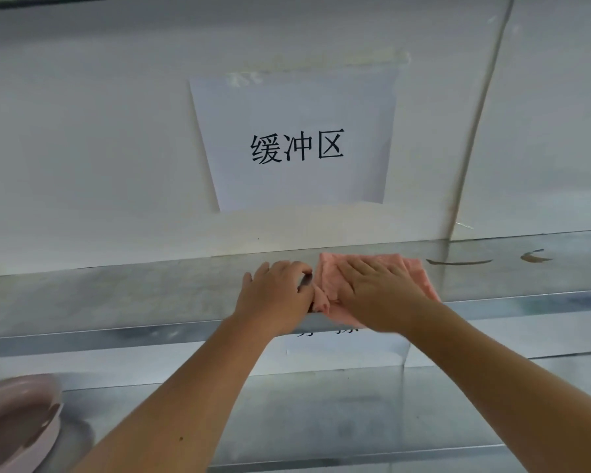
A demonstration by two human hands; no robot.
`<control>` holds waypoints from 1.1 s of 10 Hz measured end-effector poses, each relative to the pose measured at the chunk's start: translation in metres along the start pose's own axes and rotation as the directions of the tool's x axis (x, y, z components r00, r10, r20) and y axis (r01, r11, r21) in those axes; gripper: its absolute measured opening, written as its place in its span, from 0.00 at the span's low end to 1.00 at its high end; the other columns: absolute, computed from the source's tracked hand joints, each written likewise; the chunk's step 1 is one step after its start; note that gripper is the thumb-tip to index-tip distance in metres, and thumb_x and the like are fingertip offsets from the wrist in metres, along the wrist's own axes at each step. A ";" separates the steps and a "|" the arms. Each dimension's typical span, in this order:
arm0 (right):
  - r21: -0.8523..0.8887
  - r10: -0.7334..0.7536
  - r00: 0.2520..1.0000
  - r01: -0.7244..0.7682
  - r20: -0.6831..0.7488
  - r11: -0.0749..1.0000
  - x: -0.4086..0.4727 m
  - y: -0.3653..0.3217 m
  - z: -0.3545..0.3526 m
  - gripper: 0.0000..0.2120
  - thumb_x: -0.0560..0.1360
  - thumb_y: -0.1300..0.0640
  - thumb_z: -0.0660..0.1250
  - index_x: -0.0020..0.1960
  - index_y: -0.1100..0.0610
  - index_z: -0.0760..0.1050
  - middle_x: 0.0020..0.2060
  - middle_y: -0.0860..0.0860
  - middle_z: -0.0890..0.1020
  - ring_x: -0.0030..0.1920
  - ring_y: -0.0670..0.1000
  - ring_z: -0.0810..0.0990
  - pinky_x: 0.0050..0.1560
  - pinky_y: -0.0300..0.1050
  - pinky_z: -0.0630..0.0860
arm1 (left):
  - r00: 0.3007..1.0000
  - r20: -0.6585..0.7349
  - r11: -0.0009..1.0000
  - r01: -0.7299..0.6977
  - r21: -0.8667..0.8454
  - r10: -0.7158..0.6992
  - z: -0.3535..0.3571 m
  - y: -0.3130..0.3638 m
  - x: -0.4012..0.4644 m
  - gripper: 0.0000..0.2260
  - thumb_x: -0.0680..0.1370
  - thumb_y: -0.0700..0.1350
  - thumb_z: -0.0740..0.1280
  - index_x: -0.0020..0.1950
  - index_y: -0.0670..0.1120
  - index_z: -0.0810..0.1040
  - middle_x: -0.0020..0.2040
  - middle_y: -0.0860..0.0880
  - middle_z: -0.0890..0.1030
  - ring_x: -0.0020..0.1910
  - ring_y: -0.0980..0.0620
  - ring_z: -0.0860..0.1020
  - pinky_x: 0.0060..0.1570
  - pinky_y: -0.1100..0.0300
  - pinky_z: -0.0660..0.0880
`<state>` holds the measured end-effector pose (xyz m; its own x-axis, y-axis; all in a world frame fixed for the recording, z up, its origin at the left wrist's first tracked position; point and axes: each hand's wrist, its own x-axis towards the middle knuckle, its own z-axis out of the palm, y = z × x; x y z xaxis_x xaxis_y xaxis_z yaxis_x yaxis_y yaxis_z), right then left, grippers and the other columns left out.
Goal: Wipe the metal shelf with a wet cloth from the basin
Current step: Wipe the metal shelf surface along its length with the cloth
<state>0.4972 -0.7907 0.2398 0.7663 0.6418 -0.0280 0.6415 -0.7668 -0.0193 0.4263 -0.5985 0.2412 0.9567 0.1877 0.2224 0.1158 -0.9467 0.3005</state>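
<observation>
A pink cloth (413,268) lies flat on the upper metal shelf (116,295), near its middle. My right hand (376,291) presses flat on top of the cloth with fingers spread. My left hand (277,295) sits just left of it, fingers curled, pinching the cloth's left edge at the shelf's front lip. A pale pink basin (17,418) stands on the lower shelf at the far left, partly cut off by the frame.
A white wall rises behind the shelf, with a paper sign (297,141) taped above the cloth. Dark smears (458,262) mark the shelf to the right of the cloth. The lower metal shelf (321,411) runs beneath my forearms.
</observation>
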 end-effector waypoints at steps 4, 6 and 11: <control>0.089 0.084 0.993 -0.077 -0.079 0.993 -0.016 0.005 0.002 0.46 0.72 0.37 0.26 0.86 0.52 0.48 0.87 0.52 0.50 0.86 0.56 0.47 0.83 0.65 0.48 | 1.000 -0.004 1.000 -0.026 -0.018 0.026 0.002 0.001 0.000 0.16 0.79 0.52 0.57 0.65 0.59 0.76 0.69 0.56 0.78 0.67 0.46 0.72 0.67 0.41 0.66; 0.025 0.106 0.992 -0.105 -0.067 0.994 -0.013 0.010 -0.002 0.59 0.63 0.25 0.19 0.86 0.53 0.46 0.87 0.51 0.47 0.86 0.56 0.46 0.83 0.65 0.47 | 0.995 0.040 0.996 -0.090 -0.013 0.091 0.004 0.015 0.003 0.27 0.74 0.67 0.49 0.66 0.61 0.75 0.68 0.57 0.78 0.67 0.46 0.73 0.66 0.41 0.67; -0.061 0.094 0.993 -0.099 -0.075 0.993 -0.062 0.064 0.003 0.66 0.56 0.29 0.07 0.86 0.53 0.43 0.87 0.51 0.46 0.86 0.56 0.45 0.83 0.66 0.48 | 0.977 0.096 0.981 -0.185 -0.051 0.189 0.020 0.062 0.017 0.28 0.73 0.68 0.47 0.66 0.62 0.74 0.69 0.57 0.77 0.67 0.49 0.71 0.67 0.44 0.67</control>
<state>0.4906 -0.8800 0.2377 0.8236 0.5653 0.0452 0.5637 -0.8248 0.0442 0.4548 -0.6596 0.2450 0.9825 -0.0207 0.1853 -0.0768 -0.9506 0.3008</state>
